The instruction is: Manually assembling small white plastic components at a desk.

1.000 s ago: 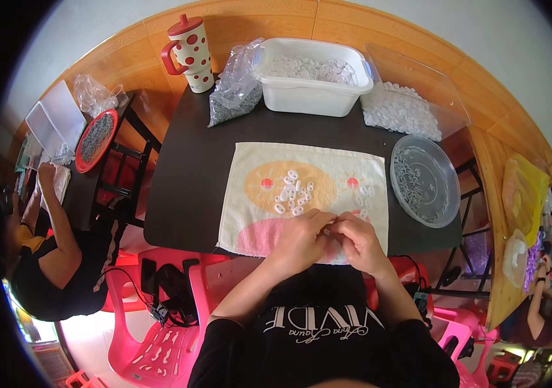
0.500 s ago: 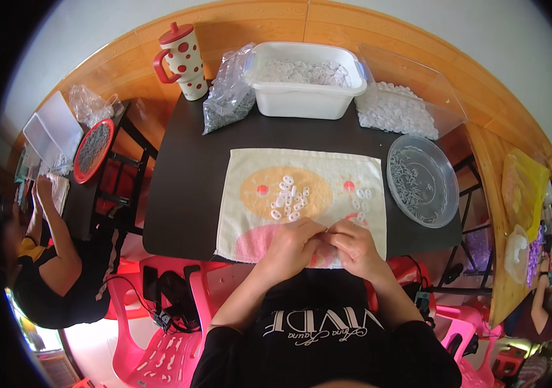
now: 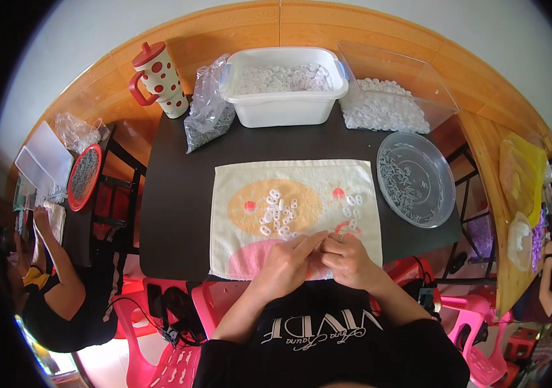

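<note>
My left hand [image 3: 287,262] and my right hand [image 3: 348,260] meet over the near edge of a cream towel [image 3: 224,184]. Their fingertips pinch together, closed around something too small and too covered to make out. Beyond my left hand, several small white plastic pieces with two holes [image 3: 274,213] lie loosely grouped on the towel's yellow oval. A smaller group of the same white pieces [image 3: 352,205] rests on the towel beyond my right hand.
A clear round tub [image 3: 441,213] of small grey parts stands right of the towel. Behind are a white bin [image 3: 282,115] of white pieces, a clear box [image 3: 444,110], a bag of grey parts [image 3: 210,123] and a spotted tumbler [image 3: 166,87]. Another person [image 3: 69,291] sits left.
The view has tilted, so the table and towel appear lower and a bit further left. My hands stay pinched together at the towel's near edge, with fingers slightly shifted.
</note>
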Motion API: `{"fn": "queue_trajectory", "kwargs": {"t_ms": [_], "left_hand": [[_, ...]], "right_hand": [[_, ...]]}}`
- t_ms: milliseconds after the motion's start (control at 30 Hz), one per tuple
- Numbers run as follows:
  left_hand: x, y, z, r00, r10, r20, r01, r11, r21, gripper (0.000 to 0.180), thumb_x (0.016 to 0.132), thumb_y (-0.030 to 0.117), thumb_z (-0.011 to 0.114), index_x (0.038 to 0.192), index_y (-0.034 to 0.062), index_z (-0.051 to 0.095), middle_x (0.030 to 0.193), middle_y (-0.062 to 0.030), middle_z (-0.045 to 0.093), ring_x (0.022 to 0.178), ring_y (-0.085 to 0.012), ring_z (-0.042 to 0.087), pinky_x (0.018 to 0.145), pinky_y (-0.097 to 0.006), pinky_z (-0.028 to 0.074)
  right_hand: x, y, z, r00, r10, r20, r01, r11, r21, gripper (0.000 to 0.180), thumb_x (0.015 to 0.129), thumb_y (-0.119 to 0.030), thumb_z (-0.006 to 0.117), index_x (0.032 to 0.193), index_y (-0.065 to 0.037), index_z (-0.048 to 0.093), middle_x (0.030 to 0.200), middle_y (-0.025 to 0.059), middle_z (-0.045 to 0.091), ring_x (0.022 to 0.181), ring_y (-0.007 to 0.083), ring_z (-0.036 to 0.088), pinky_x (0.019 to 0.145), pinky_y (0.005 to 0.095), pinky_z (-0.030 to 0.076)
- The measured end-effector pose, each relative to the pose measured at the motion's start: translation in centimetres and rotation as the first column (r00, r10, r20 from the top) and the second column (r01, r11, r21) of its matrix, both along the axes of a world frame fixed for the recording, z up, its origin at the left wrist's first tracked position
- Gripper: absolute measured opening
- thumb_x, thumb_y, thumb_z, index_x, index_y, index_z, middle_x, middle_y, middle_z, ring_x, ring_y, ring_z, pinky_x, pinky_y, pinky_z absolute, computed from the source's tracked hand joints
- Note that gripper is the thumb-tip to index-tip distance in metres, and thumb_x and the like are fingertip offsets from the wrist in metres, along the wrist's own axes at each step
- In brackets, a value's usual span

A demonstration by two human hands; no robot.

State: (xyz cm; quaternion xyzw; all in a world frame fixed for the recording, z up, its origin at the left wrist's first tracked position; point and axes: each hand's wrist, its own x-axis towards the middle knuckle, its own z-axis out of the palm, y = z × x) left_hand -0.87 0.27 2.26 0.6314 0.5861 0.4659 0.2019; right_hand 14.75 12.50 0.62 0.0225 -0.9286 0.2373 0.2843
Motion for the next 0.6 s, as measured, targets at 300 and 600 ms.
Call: {"fn": "queue_trajectory", "kwargs": {"t_ms": [300, 600], "left_hand": [[0.1, 0.3, 0.4, 0.999, -0.018, -0.028, 0.017, 1.0, -0.025, 0.061, 0.073, -0.013, 0.059, 0.133, -0.0003, 0.056, 0.088, -0.0178, 0.064, 0.077, -0.035, 0.066, 0.066, -0.041, 0.054], [0.1, -0.7, -0.3, 0.971, 0.084, 0.226, -0.066, 0.994, -0.087, 0.054, 0.079, -0.01, 0.069, 0.13, 0.0006, 0.059, 0.092, -0.0114, 0.067, 0.071, -0.015, 0.068, 0.062, -0.027, 0.053]], "right_hand": [[-0.3, 0.0, 0.2, 0.999, -0.006, -0.038, 0.007, 1.0, 0.022, 0.014, 0.06, -0.004, 0.064, 0.07, -0.006, 0.054, 0.081, 0.0057, 0.051, 0.072, 0.0255, 0.057, 0.054, 0.0378, 0.043], [0.7, 1.3, 1.9, 0.998, -0.012, 0.056, 0.045, 0.771, -0.635, 0.011, 0.082, 0.011, 0.062, 0.087, 0.002, 0.065, 0.083, 0.0057, 0.061, 0.073, 0.015, 0.06, 0.061, 0.0269, 0.046]]}}
